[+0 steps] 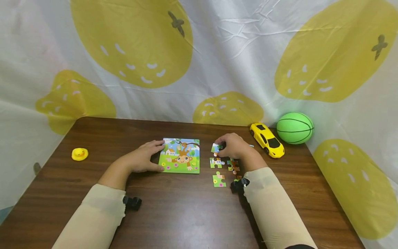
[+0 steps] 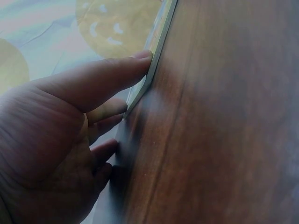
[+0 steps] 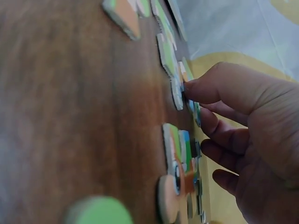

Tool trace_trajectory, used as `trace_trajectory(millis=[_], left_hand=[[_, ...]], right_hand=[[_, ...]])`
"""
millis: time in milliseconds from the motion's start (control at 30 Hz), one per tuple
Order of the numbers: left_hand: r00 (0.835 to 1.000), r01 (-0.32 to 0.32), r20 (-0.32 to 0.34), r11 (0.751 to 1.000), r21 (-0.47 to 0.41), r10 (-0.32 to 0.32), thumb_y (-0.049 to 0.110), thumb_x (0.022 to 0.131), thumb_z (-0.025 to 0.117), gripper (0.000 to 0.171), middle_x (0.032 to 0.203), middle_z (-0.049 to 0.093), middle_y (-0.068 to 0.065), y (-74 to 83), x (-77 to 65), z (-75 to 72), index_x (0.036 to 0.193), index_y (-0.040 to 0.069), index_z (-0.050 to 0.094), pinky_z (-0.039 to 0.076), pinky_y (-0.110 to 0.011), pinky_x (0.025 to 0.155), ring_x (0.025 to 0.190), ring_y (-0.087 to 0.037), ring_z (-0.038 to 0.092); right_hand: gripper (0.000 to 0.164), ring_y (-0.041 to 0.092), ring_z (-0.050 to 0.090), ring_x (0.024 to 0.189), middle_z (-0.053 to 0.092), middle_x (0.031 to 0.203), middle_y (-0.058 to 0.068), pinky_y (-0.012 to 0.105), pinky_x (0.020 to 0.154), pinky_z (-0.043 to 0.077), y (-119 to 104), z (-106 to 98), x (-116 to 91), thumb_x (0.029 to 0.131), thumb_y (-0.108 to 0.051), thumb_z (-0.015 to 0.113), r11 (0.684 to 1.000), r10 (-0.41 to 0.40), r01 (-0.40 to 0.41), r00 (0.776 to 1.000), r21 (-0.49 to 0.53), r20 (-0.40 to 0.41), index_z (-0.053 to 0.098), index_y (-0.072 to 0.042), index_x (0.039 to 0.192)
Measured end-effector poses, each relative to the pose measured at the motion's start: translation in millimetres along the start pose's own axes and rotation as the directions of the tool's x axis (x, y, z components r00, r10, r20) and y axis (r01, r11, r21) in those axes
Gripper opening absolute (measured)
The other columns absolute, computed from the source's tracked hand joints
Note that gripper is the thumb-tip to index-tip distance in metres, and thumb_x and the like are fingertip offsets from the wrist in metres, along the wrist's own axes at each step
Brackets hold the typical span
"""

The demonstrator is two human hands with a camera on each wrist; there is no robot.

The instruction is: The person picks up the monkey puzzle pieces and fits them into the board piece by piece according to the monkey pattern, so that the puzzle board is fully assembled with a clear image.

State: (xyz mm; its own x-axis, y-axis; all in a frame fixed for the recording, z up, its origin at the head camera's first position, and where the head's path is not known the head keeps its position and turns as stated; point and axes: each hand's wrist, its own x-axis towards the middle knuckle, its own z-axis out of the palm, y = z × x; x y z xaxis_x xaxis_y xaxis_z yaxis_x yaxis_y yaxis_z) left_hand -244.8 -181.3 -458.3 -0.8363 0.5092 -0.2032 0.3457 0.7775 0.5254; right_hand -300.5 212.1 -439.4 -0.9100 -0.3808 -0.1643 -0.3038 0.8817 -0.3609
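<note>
A square puzzle board (image 1: 179, 155) with a monkey picture lies flat on the table. My left hand (image 1: 143, 158) rests at its left side, thumb and fingers spread and touching the edge; the left wrist view shows the thumb on the board's rim (image 2: 156, 60). My right hand (image 1: 234, 147) pinches a blue-and-green puzzle piece (image 1: 215, 148) at the back of a group of loose pieces. Nearer me are a piece with a house (image 1: 214, 163), a flowered green piece (image 1: 218, 180) and a brown monkey piece (image 1: 232, 166). The right hand and wrist partly hide other pieces.
A yellow toy car (image 1: 266, 140) and a green ball (image 1: 295, 128) stand at the back right, beyond my right hand. A yellow rubber duck (image 1: 79, 154) sits at the far left of the brown table (image 1: 180, 214). A patterned cloth (image 1: 236, 62) hangs behind.
</note>
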Motion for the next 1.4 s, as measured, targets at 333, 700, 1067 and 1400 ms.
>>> trace_trajectory(millis=[333, 700, 1067, 1400], left_hand=[[1.000, 0.010, 0.001, 1.000, -0.003, -0.010, 0.051, 0.092, 0.082, 0.100, 0.181, 0.020, -0.009, 2.1, -1.1, -1.2, 0.169, 0.012, 0.033, 0.017, -0.072, 0.130, 0.168, -0.045, 0.009], [1.000, 0.013, 0.004, 1.000, 0.006, -0.013, 0.054, 0.091, 0.082, 0.101, 0.181, 0.020, -0.009, 1.5, 1.8, 0.9, 0.169, 0.013, 0.033, 0.018, -0.072, 0.130, 0.168, -0.044, 0.011], [1.000, -0.003, -0.005, 1.000, 0.007, 0.003, 0.053, 0.092, 0.082, 0.099, 0.181, 0.020, -0.008, -0.8, 4.2, 0.5, 0.169, 0.013, 0.034, 0.018, -0.071, 0.131, 0.167, -0.045, 0.011], [1.000, 0.015, 0.001, 1.000, -0.023, -0.015, 0.054, 0.091, 0.082, 0.100, 0.180, 0.020, -0.006, -2.3, 5.2, 1.4, 0.169, 0.014, 0.034, 0.022, -0.071, 0.129, 0.167, -0.044, 0.014]], right_hand=[[0.046, 0.028, 0.066, 0.118, 0.077, 0.128, 0.005, 0.048, 0.106, 0.053, 0.2, 2.8, 3.4, 0.084, -0.028, 0.081, 1.000, -0.021, 0.021, 0.999, 0.004, -0.028, 0.078, -0.015, 0.128], [0.046, 0.026, 0.063, 0.111, 0.068, 0.129, 0.008, 0.045, 0.100, 0.055, -21.5, -3.7, 5.4, 0.087, -0.029, 0.080, 0.992, -0.066, 0.071, 0.997, 0.103, -0.049, 0.075, -0.013, 0.131], [0.046, 0.024, 0.067, 0.116, 0.070, 0.131, 0.006, 0.042, 0.103, 0.057, -69.0, -2.0, 27.9, 0.089, -0.024, 0.080, 0.970, -0.191, 0.197, 0.980, 0.142, -0.049, 0.076, -0.012, 0.132], [0.046, 0.021, 0.065, 0.121, 0.069, 0.134, 0.003, 0.042, 0.108, 0.055, -105.9, 22.1, 54.6, 0.090, -0.028, 0.081, 0.967, -0.214, 0.210, 0.977, 0.146, 0.016, 0.074, -0.015, 0.134]])
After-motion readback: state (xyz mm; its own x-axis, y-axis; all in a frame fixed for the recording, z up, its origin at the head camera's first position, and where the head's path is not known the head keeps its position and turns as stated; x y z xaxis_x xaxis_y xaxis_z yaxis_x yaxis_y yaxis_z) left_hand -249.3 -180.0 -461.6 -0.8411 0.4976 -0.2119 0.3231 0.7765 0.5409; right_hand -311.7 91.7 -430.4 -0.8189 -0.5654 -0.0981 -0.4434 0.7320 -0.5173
